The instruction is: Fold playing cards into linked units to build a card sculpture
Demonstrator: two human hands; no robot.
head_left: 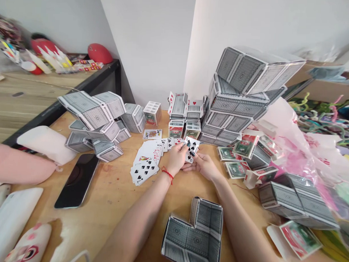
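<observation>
My left hand (178, 156) and my right hand (203, 163) meet in the middle of the table, fingers closed around a playing card (191, 151), a nine of spades held face up. Whether more cards lie under it I cannot tell. Left of my hands spreads a fan of loose playing cards (146, 166), with a king card (152, 134) behind it. Between my forearms sits an L-shaped block folded from playing cards (198, 239), grey backs outward.
A tall stack of card-built blocks (235, 98) rises at the back right, a lower stack (97, 120) at the left. Green and red card boxes (237, 169) lie to the right. A black phone (77, 181) rests at left. Pink plastic wrap (294, 150) covers the right side.
</observation>
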